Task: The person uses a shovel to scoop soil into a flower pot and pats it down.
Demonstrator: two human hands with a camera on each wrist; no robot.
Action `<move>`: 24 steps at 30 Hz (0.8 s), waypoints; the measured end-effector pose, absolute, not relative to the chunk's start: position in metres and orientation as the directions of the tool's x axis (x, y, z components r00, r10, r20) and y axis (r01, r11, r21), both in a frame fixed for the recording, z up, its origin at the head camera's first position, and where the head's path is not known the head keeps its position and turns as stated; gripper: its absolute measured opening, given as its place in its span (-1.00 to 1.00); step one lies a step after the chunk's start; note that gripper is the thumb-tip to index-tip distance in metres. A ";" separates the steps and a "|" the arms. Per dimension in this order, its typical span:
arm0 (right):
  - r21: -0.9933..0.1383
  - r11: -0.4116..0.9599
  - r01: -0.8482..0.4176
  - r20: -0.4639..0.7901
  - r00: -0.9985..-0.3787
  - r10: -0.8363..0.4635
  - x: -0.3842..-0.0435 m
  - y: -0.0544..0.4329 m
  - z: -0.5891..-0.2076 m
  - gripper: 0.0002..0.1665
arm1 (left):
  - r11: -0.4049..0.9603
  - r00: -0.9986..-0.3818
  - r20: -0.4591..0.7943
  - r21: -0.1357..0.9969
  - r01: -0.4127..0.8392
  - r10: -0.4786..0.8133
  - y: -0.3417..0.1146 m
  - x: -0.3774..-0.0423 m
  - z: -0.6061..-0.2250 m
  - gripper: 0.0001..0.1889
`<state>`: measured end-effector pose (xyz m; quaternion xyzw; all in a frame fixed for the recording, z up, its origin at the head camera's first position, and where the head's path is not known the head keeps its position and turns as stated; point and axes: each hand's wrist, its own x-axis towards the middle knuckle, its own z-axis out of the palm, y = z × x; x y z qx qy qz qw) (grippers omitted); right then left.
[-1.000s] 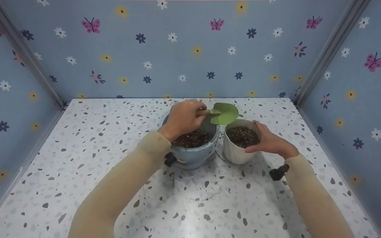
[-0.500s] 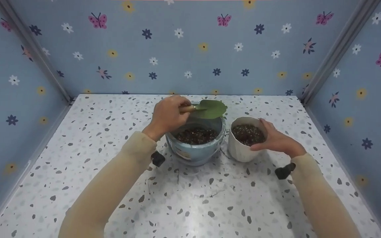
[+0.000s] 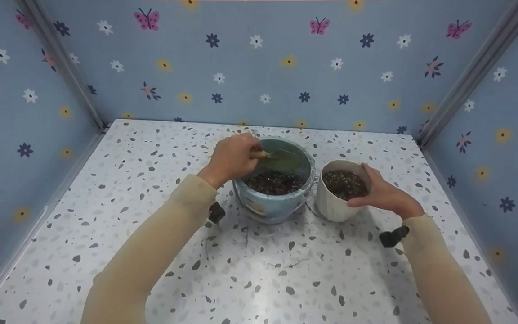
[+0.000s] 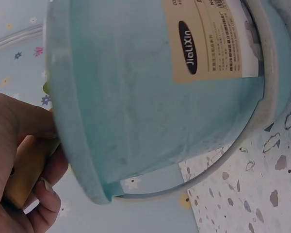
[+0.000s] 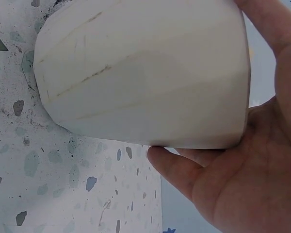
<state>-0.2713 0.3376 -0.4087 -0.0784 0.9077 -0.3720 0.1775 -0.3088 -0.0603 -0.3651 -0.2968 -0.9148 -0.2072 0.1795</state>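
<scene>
My left hand (image 3: 233,156) grips a small garden trowel (image 3: 285,160) by its wooden handle (image 4: 30,167). The green blade dips inside the light blue bucket (image 3: 281,206), above the dark soil (image 3: 277,182), and looks dim there. In the left wrist view, fingers curl round the handle beside the bucket's rim. To the right stands a white faceted flower pot (image 3: 332,206), also with soil (image 3: 344,183) in it. My right hand (image 3: 384,194) holds this pot at its right side, thumb in front and fingers behind, near the rim.
Both containers stand close together on a white speckled tabletop (image 3: 250,279). A thin bail handle (image 4: 213,170) hangs on the bucket's side. Blue walls (image 3: 241,54) with flowers and butterflies enclose the table at the back and sides.
The trowel has moved left from beside the white pot's rim, then down into the bucket. My right hand keeps its hold on the pot. The head view has shifted slightly.
</scene>
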 end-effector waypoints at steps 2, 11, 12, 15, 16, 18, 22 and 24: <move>-0.708 0.707 -0.007 -0.261 -0.926 -0.271 -0.272 0.338 -0.410 0.55 | 0.734 -0.764 0.442 0.285 0.617 0.470 -0.059 -0.311 -0.368 -0.85; -0.711 0.703 0.003 -0.267 -0.926 -0.266 -0.275 0.339 -0.412 0.56 | 0.760 -0.769 0.442 0.250 0.600 0.462 -0.059 -0.315 -0.386 -0.87; -0.711 0.703 0.004 -0.267 -0.927 -0.264 -0.275 0.339 -0.412 0.56 | 0.764 -0.771 0.441 0.247 0.596 0.459 -0.058 -0.315 -0.387 -0.89; -0.710 0.704 0.010 -0.275 -0.924 -0.265 -0.274 0.340 -0.411 0.56 | 0.782 -0.785 0.423 0.235 0.577 0.453 -0.055 -0.315 -0.387 -0.92; -0.710 0.704 0.012 -0.278 -0.923 -0.265 -0.273 0.340 -0.411 0.56 | 0.788 -0.790 0.412 0.230 0.572 0.453 -0.053 -0.315 -0.387 -0.92; -0.711 0.703 0.014 -0.281 -0.922 -0.265 -0.272 0.339 -0.410 0.55 | 0.798 -0.796 0.395 0.212 0.564 0.458 -0.051 -0.314 -0.386 -0.91; -0.713 0.702 0.010 -0.280 -0.921 -0.271 -0.272 0.339 -0.409 0.53 | 0.813 -0.799 0.382 0.172 0.556 0.466 -0.046 -0.311 -0.385 -0.92; -0.712 0.702 0.009 -0.280 -0.921 -0.272 -0.272 0.338 -0.409 0.53 | 0.820 -0.800 0.379 0.155 0.551 0.466 -0.045 -0.309 -0.384 -0.93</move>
